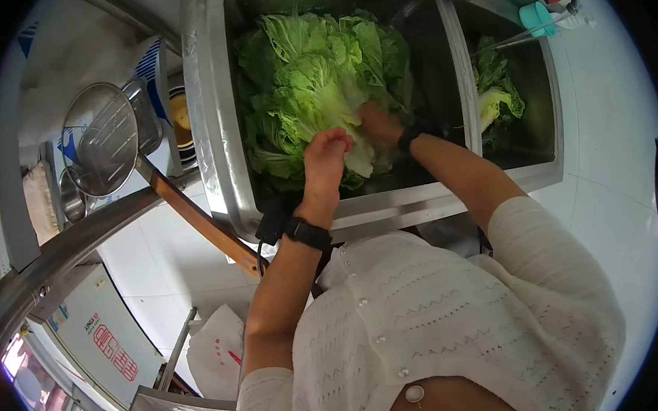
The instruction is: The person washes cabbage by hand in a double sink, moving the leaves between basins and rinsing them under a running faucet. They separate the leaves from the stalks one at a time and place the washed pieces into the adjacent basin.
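Note:
A heap of leafy green napa cabbage (317, 78) fills the left part of the large sink basin (209, 100), with water around it. My left hand (327, 156) is at the near edge of the heap, its fingers curled against the pale stem of a cabbage leaf. Just to its right, my right hand (379, 125) reaches in among the leaves beside the pale stems. Motion blur and the leaves obscure its fingers. Each wrist wears a dark band.
More cabbage leaves (495, 93) lie in the smaller right basin, past the metal divider (462, 69). A wooden-handled mesh strainer (101, 140) leans left of the sink, beside metal pans. A turquoise cup (537, 19) is at the upper right.

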Tool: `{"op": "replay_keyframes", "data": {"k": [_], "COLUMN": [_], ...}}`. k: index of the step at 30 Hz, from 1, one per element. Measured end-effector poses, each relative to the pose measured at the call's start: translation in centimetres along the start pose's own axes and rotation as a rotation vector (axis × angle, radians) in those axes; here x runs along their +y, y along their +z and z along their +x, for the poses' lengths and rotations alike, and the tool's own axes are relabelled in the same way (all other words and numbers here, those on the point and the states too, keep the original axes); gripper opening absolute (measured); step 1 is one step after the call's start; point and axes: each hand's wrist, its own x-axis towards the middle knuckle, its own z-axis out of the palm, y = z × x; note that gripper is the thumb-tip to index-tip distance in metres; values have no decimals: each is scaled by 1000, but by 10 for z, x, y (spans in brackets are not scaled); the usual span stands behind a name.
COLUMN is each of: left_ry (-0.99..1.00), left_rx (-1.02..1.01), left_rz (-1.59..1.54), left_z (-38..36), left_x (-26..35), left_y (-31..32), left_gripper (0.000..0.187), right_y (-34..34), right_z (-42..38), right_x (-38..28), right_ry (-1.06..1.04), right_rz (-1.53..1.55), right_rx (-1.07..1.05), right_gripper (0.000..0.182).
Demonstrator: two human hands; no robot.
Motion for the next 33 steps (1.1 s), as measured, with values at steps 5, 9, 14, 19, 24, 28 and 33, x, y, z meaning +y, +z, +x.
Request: {"op": "replay_keyframes", "data": {"k": [5,9,14,19,24,28,33], "left_ry": [47,7,12,-189,-106,192,-208], "left_rx": [-27,18,108,-125,-71,-236,-80], "left_rz": [39,72,159,-19,124,0,-227], "left_z": [3,14,48,96,156,142,84], "left_x": [11,5,-2,-27,-91,-91,-26], "left_y": [14,17,23,33,54,68,81], "left_gripper": [22,21,21,8,15,23,13], "right_y": [2,3,-41,-63,-68,-67,-84], "right_z": [48,44,9,-27,-46,-53,-62], "right_x": [32,14,17,24,19,21,14], "right_ry": [118,68,346,417,487,124,172], "right_rz": [373,797,1080,1133,1631,1999,1991], "right_rx": [153,9,69,210,252,208,323], "right_gripper": [36,42,36,30,26,35,26]}}
